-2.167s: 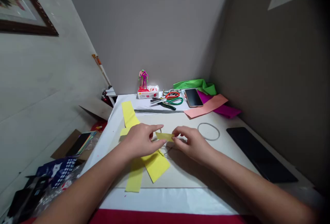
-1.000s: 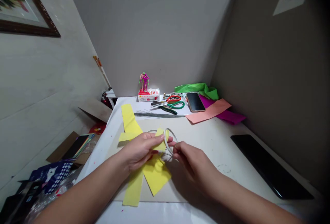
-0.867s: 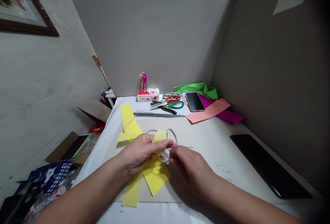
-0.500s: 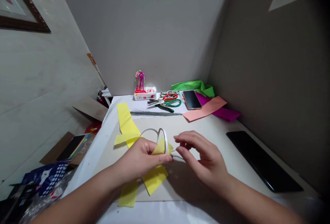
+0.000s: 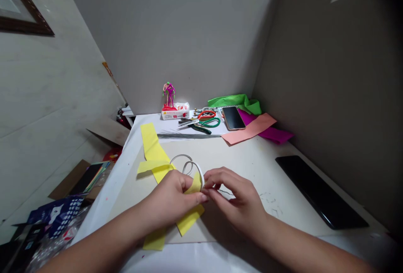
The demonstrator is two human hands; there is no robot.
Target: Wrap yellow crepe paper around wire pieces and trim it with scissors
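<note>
One yellow scrap (image 5: pixel 195 183) pinched in left hand (image 5: pixel 171 197), right hand (image 5: pixel 239 201) touching.

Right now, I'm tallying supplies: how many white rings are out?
2. One ring, with yellow paper, is pinched between left hand and right hand; the second ring lies on the table just behind the left hand. Others may be hidden under paper.

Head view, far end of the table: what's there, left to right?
Toy figure → scissors → phone → salmon paper. The green and magenta sheets overlap these, so they are left out.
</note>
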